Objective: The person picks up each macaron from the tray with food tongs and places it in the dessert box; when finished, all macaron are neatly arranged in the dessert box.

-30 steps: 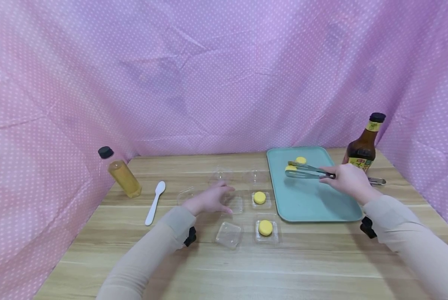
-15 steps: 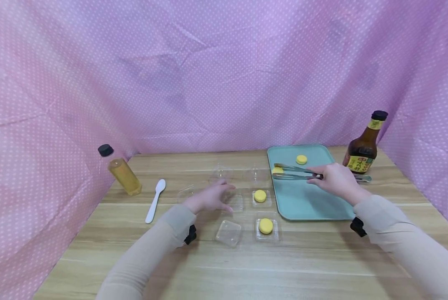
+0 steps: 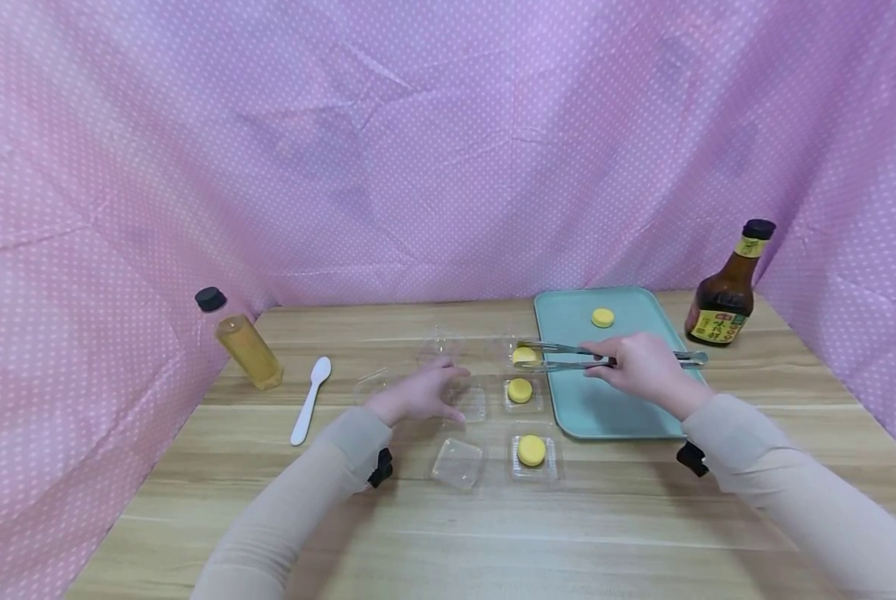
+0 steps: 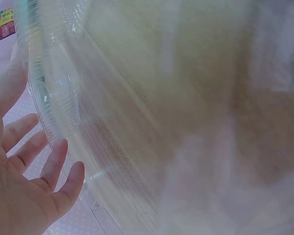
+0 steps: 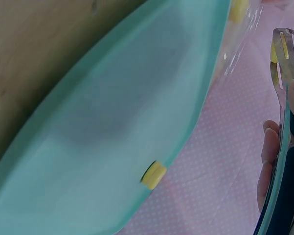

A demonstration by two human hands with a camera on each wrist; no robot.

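My right hand (image 3: 640, 371) grips metal tongs (image 3: 563, 348), also in the right wrist view with their slotted ends (image 5: 286, 51) and dark handle. A yellow macaron (image 3: 524, 356) is pinched between the tips, left of the tray's edge and overlapping a clear plastic box in the head view. Just nearer sit a macaron (image 3: 519, 390) and another macaron (image 3: 532, 451), each in a clear box. My left hand (image 3: 421, 394) is beside an unfilled clear box (image 3: 470, 405); in the left wrist view its loosely spread fingers (image 4: 54, 164) are right at the clear plastic's edge.
A teal tray (image 3: 613, 417) bears one macaron (image 3: 603, 317). A brown sauce bottle (image 3: 721, 304) stands behind it at right. A white spoon (image 3: 311, 402) and an oil bottle (image 3: 248, 350) are at left. Another clear box (image 3: 458, 465) lies in front; a pink dotted cloth (image 3: 448, 150) hangs behind.
My right hand has moved left with the tongs, carrying a macaron from over the tray to past its left edge. The left hand has stayed in place.
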